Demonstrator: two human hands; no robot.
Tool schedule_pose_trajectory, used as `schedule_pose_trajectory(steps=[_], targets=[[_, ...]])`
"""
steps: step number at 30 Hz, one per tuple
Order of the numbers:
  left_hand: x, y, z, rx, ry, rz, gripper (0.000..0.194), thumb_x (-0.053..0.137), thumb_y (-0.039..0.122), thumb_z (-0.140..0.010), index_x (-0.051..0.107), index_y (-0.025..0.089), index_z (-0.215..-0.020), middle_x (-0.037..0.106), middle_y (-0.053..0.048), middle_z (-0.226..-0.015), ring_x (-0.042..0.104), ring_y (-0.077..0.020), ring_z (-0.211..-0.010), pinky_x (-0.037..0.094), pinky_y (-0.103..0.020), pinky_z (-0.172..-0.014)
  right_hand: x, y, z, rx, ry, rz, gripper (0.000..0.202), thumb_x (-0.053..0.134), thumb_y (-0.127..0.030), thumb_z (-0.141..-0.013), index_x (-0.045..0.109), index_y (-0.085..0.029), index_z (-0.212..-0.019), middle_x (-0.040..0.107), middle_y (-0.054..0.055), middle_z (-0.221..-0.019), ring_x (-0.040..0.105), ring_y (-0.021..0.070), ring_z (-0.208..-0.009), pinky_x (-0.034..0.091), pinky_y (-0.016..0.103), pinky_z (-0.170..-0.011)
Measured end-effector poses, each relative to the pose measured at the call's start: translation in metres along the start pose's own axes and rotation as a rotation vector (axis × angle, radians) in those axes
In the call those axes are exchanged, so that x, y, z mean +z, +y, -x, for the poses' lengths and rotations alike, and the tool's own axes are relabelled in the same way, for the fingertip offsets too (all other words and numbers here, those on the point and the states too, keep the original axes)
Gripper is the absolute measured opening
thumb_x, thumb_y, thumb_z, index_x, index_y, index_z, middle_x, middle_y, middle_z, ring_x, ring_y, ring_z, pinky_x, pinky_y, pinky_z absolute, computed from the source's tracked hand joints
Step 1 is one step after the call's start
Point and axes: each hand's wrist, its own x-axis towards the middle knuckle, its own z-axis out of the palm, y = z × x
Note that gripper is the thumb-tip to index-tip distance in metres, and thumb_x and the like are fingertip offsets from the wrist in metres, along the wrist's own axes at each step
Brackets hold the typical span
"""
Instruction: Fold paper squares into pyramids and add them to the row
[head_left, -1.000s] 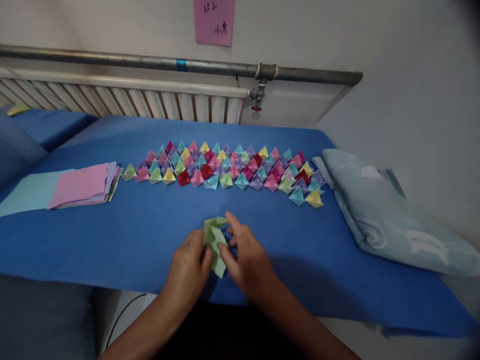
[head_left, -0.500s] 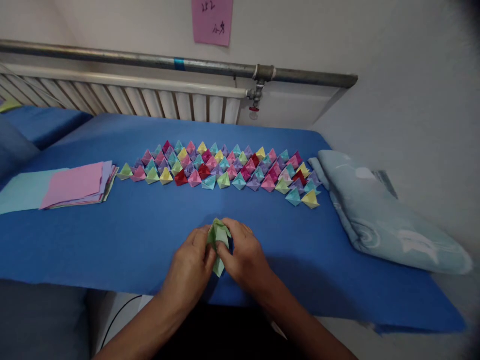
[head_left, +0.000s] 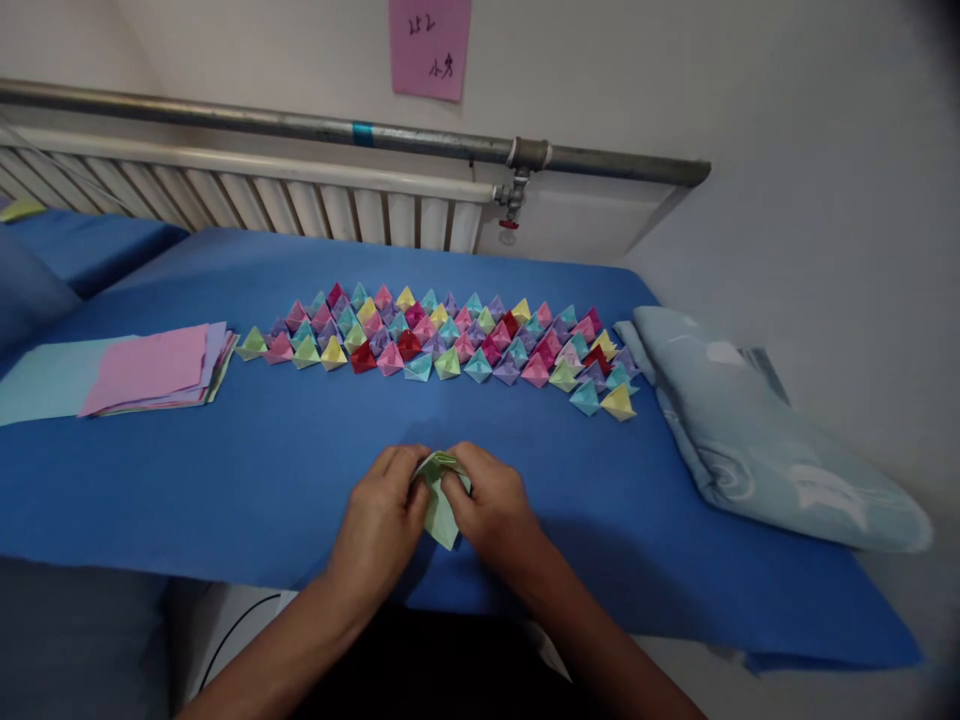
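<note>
A light green folded paper (head_left: 442, 512) is held near the front edge of the blue surface. My left hand (head_left: 384, 515) pinches its left side, fingers curled behind and thumb in front. On its right side my right hand (head_left: 491, 500) grips the paper, with the thumb pressed on its front face. Beyond my hands, rows of small folded paper boats (head_left: 448, 362) in many colours stand close together across the blue surface. Part of the green paper is hidden behind my fingers.
Flat paper sheets (head_left: 154, 370) lie stacked on the left of the blue cloth (head_left: 262, 470). A folded pale blue blanket (head_left: 757, 440) lies at the right. Behind are a white radiator (head_left: 367, 212), a metal pipe (head_left: 247, 118) and a pink note (head_left: 430, 50) on the wall.
The green paper has been turned and spread wider between my hands, showing more of its front face. My hands have moved slightly and still hold it.
</note>
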Motion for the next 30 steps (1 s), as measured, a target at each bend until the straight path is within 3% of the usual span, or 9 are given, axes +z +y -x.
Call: schedule_pose_trajectory(steps=[5, 10, 13, 16, 18, 21, 25, 30], targets=[[-0.007, -0.001, -0.004, -0.079, 0.033, 0.189, 0.025, 0.049, 0.014, -0.08, 0.068, 0.023, -0.092, 0.067, -0.003, -0.097, 0.063, -0.0177, -0.095, 0.05, -0.033, -0.084, -0.001, 0.003, 0.002, 0.114, 0.019, -0.346, 0.016, 0.046, -0.016, -0.08, 0.06, -0.021, -0.085, 0.056, -0.003, -0.067, 0.05, 0.0119, -0.058, 0.037, 0.022, -0.056], [-0.014, 0.003, -0.004, -0.369, -0.052, 0.606, 0.019, 0.062, 0.022, -0.07, 0.073, 0.023, -0.086, 0.062, -0.005, -0.116, 0.059, -0.0224, -0.109, 0.049, -0.031, -0.085, 0.002, 0.003, 0.006, 0.197, 0.071, -0.596, 0.024, 0.046, -0.016, -0.075, 0.064, -0.023, -0.088, 0.054, -0.005, -0.064, 0.047, 0.0104, -0.052, 0.037, 0.021, -0.051], [-0.021, 0.007, -0.003, -0.559, -0.136, 0.953, 0.036, 0.073, 0.031, -0.067, 0.071, 0.026, -0.102, 0.058, -0.004, -0.129, 0.059, -0.0228, -0.109, 0.049, -0.03, -0.085, 0.002, 0.002, 0.008, 0.166, 0.128, -0.612, 0.024, 0.047, -0.015, -0.075, 0.066, -0.024, -0.086, 0.061, -0.003, -0.073, 0.053, 0.0116, -0.06, 0.041, 0.021, -0.055], [-0.025, 0.01, -0.005, -0.725, -0.17, 1.158, 0.051, 0.074, 0.051, -0.069, 0.068, 0.026, -0.113, 0.067, -0.005, -0.111, 0.063, -0.0198, -0.094, 0.052, -0.03, -0.078, 0.001, 0.001, 0.009, 0.087, 0.169, -0.554, 0.027, 0.047, -0.012, -0.076, 0.068, -0.025, -0.088, 0.065, -0.002, -0.081, 0.059, 0.0134, -0.07, 0.045, 0.022, -0.062], [-0.025, 0.011, -0.007, -0.813, -0.184, 1.142, 0.046, 0.077, 0.053, -0.066, 0.072, 0.021, -0.099, 0.07, -0.003, -0.089, 0.063, -0.0152, -0.079, 0.051, -0.025, -0.068, 0.002, 0.0, 0.01, 0.014, 0.164, -0.514, 0.029, 0.046, -0.01, -0.076, 0.068, -0.025, -0.088, 0.066, -0.001, -0.081, 0.06, 0.0138, -0.074, 0.046, 0.023, -0.066], [-0.025, 0.01, -0.008, -0.866, -0.208, 1.065, 0.036, 0.086, 0.042, -0.059, 0.071, 0.016, -0.079, 0.066, 0.001, -0.069, 0.057, -0.0087, -0.061, 0.045, -0.018, -0.057, 0.001, 0.0, 0.012, -0.035, 0.102, -0.51, 0.031, 0.046, -0.009, -0.076, 0.068, -0.025, -0.091, 0.066, 0.0, -0.083, 0.061, 0.0142, -0.077, 0.047, 0.025, -0.07], [-0.026, 0.007, -0.006, -0.849, -0.125, 1.016, 0.036, 0.087, 0.042, -0.057, 0.068, 0.017, -0.075, 0.066, 0.003, -0.063, 0.056, -0.0078, -0.055, 0.043, -0.018, -0.054, -0.008, 0.001, 0.012, 0.18, -0.036, -0.749, 0.036, 0.051, -0.017, -0.078, 0.059, -0.024, -0.112, 0.068, 0.003, -0.098, 0.064, 0.0165, -0.084, 0.049, 0.027, -0.068], [-0.027, 0.005, -0.005, -0.757, -0.109, 0.921, 0.033, 0.082, 0.044, -0.063, 0.067, 0.017, -0.076, 0.066, 0.003, -0.065, 0.054, -0.0083, -0.056, 0.042, -0.019, -0.055, -0.02, -0.005, 0.007, 0.416, -0.064, -0.844, 0.037, 0.06, -0.035, -0.08, 0.057, -0.022, -0.114, 0.067, 0.005, -0.101, 0.063, 0.017, -0.081, 0.049, 0.03, -0.072]])
